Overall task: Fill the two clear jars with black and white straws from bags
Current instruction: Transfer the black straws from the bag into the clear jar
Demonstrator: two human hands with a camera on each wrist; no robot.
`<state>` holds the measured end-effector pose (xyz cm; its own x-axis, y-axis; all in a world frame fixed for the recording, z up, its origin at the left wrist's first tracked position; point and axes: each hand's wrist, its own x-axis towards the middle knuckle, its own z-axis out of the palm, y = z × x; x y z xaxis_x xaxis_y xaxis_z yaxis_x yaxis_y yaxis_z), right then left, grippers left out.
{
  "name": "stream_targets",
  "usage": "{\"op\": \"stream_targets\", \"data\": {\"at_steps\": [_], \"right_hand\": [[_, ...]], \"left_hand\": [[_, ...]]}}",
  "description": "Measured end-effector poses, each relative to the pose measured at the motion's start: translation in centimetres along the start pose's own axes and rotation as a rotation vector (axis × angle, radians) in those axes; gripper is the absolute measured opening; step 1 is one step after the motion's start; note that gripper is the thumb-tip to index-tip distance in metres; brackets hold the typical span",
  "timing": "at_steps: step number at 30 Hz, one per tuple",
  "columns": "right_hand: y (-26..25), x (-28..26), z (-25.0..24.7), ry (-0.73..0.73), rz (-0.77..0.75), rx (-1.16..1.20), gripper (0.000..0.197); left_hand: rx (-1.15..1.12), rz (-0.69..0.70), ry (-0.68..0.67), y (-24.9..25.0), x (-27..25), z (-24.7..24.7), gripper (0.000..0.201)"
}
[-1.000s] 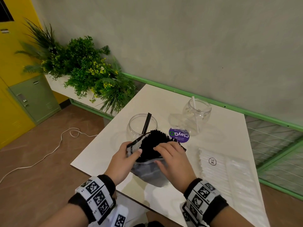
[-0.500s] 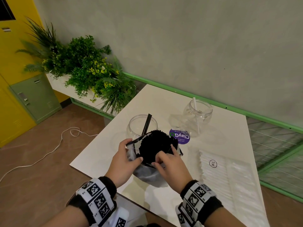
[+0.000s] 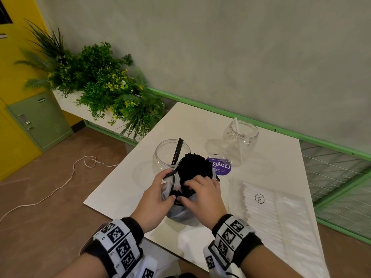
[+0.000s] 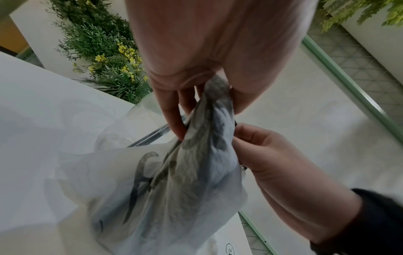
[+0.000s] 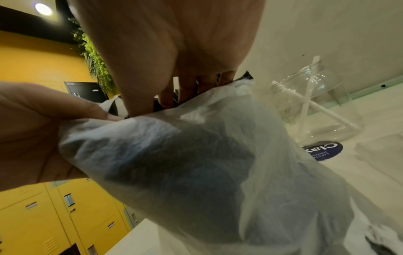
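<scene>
A clear plastic bag (image 3: 181, 213) packed with black straws (image 3: 193, 167) stands upright near the table's front edge. My left hand (image 3: 169, 185) pinches the bag's left rim; the left wrist view shows the plastic bunched between its thumb and fingers (image 4: 172, 112). My right hand (image 3: 184, 192) reaches into the bag's mouth, thumb and fingers curled round a few black straws. Behind the bag, the left clear jar (image 3: 163, 155) holds a couple of black straws (image 3: 177, 150). The right clear jar (image 3: 242, 141) holds one white straw (image 3: 239, 135). The bag of white straws (image 3: 279, 215) lies flat on the right.
A round purple sticker (image 3: 221, 167) lies on the white table (image 3: 200, 123) between the jars. A planter of green plants (image 3: 104, 83) stands left of the table, with a white cable (image 3: 60, 185) on the floor. A green rail (image 3: 301, 135) runs along the wall.
The bag has been raised more upright. My right hand's fingers have dug deeper into the black straws and closed on some. My left hand keeps its hold on the rim.
</scene>
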<state>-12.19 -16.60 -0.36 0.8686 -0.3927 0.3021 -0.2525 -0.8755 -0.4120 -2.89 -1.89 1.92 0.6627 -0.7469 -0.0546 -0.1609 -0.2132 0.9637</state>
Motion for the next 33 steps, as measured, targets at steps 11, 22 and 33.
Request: {"op": "stream_targets", "data": {"at_steps": [11, 22, 33], "right_hand": [[-0.3, 0.2, 0.2, 0.003, -0.051, -0.059, 0.026], [3.1, 2.2, -3.2, 0.145, -0.02, -0.279, 0.063], [1.6, -2.6, -0.1, -0.144, -0.45, -0.437, 0.065]], "left_hand": [[0.081, 0.052, -0.025, 0.2, -0.5, 0.2, 0.079], [0.062, -0.017, -0.034, -0.4, -0.8, -0.7, 0.076], [0.087, -0.022, 0.004, -0.4, -0.1, -0.6, 0.076]]}}
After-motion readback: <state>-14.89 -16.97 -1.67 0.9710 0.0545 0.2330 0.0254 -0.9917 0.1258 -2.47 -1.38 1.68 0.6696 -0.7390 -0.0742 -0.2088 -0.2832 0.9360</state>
